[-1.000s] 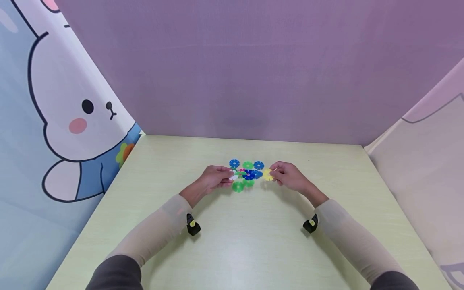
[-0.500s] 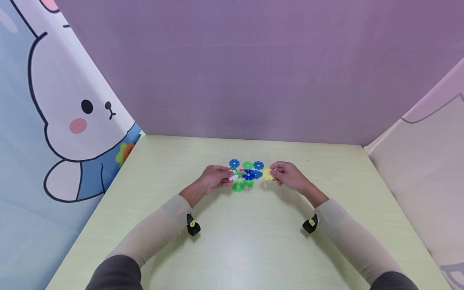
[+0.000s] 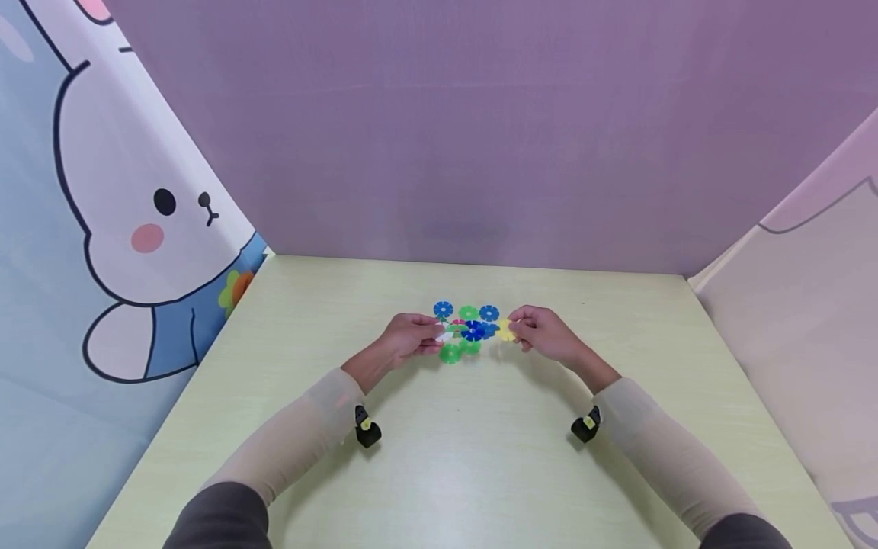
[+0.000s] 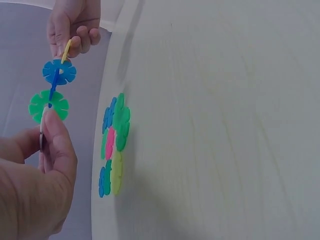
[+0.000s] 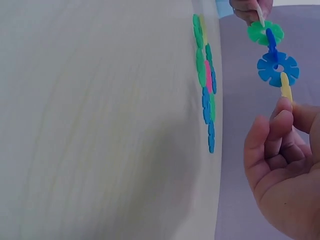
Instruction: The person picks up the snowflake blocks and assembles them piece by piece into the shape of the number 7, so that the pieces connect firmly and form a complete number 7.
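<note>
Above the table, a chain of slotted plastic snowflake discs is stretched between my hands. My left hand (image 3: pixel 410 334) pinches the white disc (image 4: pixel 42 131) at one end between thumb and fingers. Joined to it is a green disc (image 4: pixel 37 106), followed by a dark blue disc (image 3: pixel 472 330) and a lighter blue disc (image 5: pixel 266 71). The yellow disc (image 5: pixel 285 86) meets the lighter blue one's edge, and my right hand (image 3: pixel 545 333) pinches it by its outer side. Neighbouring discs stand crosswise to each other.
Loose discs lie flat on the table (image 3: pixel 453 442) under and behind the chain: blue (image 3: pixel 443 309), green (image 3: pixel 450 353), pink (image 4: pixel 110 144) and yellow (image 4: pixel 116 173) ones. A purple panel (image 3: pixel 480 137) rises behind the table, with printed cloth at both sides.
My hands have drawn very slightly closer together, the left shifting a little right and the right a little left. Both keep their pinch on the end discs; the loose discs stay put.
</note>
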{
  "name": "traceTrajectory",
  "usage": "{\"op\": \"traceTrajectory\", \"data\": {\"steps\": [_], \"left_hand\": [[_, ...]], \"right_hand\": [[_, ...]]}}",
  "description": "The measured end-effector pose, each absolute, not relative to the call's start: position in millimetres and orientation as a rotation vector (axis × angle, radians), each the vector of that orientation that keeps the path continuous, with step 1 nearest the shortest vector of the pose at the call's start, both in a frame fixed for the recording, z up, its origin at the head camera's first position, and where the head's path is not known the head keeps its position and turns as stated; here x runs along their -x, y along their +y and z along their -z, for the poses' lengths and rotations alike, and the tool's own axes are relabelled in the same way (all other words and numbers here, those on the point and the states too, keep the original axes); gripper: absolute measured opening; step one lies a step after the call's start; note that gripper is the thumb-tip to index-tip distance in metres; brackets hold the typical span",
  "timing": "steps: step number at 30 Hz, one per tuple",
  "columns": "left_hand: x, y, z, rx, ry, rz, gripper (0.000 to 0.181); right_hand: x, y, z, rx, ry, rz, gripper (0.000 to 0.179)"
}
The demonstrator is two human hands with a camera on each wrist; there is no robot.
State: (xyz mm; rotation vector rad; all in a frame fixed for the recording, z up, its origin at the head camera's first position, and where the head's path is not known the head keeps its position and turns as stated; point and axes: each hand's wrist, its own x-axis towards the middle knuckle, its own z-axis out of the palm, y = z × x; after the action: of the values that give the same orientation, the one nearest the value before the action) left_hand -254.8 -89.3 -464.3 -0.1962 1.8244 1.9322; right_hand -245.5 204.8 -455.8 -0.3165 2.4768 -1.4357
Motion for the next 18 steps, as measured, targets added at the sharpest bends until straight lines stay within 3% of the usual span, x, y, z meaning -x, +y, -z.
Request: {"op": "traceTrajectory", "data": {"steps": [18], "left_hand": [[253.9, -86.3, 457.7, 0.228, 1.856, -1.923, 0.032]], "right_hand": [[244.7, 193.8, 455.7, 0.236, 2.437, 1.575, 0.021]]}}
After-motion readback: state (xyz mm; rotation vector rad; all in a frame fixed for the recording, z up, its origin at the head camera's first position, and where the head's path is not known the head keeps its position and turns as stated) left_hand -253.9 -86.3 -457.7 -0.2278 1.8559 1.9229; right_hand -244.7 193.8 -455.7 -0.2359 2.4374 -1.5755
